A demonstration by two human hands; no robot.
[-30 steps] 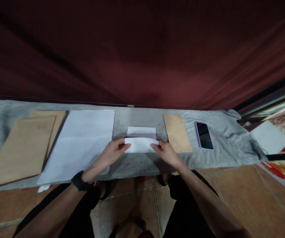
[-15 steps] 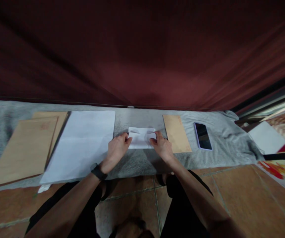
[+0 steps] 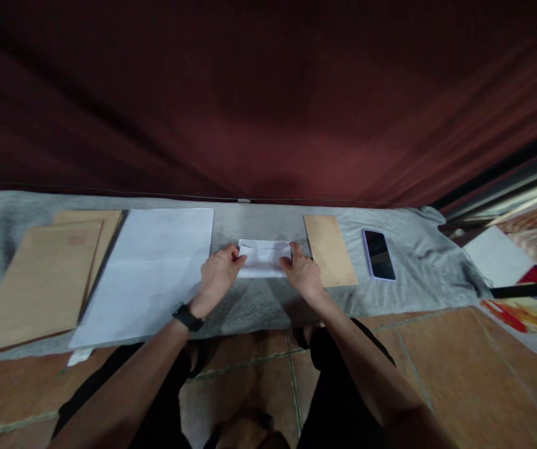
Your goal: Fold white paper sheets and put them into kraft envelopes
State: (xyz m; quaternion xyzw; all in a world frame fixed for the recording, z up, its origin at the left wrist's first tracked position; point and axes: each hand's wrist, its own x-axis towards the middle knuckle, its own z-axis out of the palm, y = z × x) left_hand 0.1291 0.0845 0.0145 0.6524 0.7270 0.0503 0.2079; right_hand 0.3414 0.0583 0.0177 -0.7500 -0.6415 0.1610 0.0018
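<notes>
On grey cloth [image 3: 254,312] before a seemingly red curtain [image 3: 268,143], hands [image 3: 217,272] [image 3: 304,272] hold paper [image 3: 263,267].

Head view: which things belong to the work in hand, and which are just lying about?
In use:
small folded white paper, ends held by the left hand and right hand

Apparently just lying about:
large white rectangular paper
two overlapping tan paper envelopes
narrow tan paper envelope
black-screened phone with lilac rim

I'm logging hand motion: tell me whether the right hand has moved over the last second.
Yes: the right hand has moved slightly forward, toward the red cloth, judged against the phone.
</notes>
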